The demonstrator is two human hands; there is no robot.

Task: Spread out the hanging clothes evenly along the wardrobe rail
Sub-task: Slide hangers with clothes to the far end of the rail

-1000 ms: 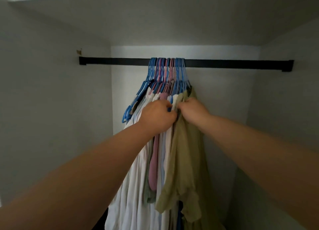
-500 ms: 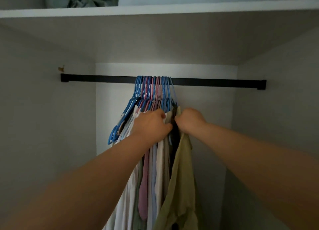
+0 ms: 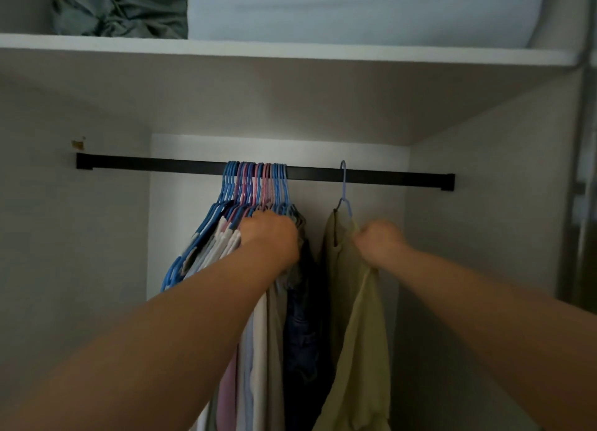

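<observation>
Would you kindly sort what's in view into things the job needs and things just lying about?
Job: rail; bunched hangers; bunched clothes; olive garment on its own hanger; left hand; right hand.
Lying about: green bundle; shelf.

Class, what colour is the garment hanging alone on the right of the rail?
Olive green, on a light blue hanger; the head view, the only one, shows it.

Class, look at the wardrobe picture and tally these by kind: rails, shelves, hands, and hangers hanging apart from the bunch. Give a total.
Rails: 1, the black rail
Shelves: 1, the white shelf
Hands: 2, left hand and right hand
Hangers apart from the bunch: 1, the blue hanger
Total: 5
</observation>
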